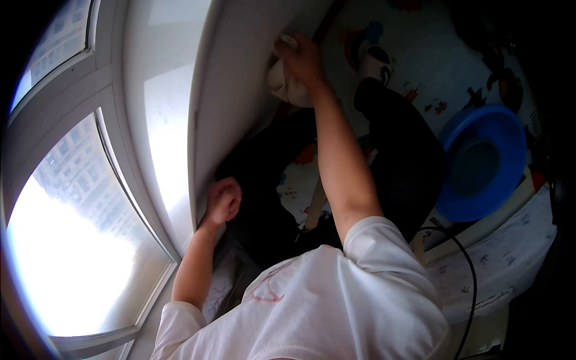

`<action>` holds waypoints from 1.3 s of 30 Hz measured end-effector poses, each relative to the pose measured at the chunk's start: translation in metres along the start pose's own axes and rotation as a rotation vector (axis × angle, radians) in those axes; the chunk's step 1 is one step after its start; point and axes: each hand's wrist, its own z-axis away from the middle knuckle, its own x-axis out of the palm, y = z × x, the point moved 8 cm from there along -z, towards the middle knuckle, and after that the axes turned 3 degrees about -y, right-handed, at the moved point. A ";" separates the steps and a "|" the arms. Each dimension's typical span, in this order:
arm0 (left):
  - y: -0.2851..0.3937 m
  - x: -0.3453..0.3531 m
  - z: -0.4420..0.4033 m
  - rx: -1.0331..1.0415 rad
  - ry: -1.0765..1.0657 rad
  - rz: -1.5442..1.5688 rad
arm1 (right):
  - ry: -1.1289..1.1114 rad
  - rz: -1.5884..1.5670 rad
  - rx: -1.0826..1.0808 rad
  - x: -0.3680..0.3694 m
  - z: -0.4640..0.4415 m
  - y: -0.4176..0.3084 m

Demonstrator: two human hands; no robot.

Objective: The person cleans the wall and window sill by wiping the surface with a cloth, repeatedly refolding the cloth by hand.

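The pale wall (234, 90) runs alongside both hands, and the blue basin (515, 159) lies well right of the right hand (304, 60), which grips the whitish cloth (282, 83) at the wall. A mug (370, 65) sits right of that hand; the left hand (225, 200) is curled closed, contents hidden.

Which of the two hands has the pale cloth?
The right hand, stretched farther forward by the white wall, grips the cloth. The left hand, farther back, is curled with nothing visible in it.
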 end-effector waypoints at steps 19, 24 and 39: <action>-0.003 -0.002 -0.003 0.012 0.017 -0.046 | 0.016 0.123 0.019 -0.002 0.007 -0.018; -0.003 -0.003 0.000 -0.022 0.012 -0.028 | 0.059 0.099 -0.032 0.005 0.007 -0.014; 0.003 -0.001 0.001 0.019 -0.004 -0.021 | 0.086 0.139 -0.011 0.001 0.006 -0.017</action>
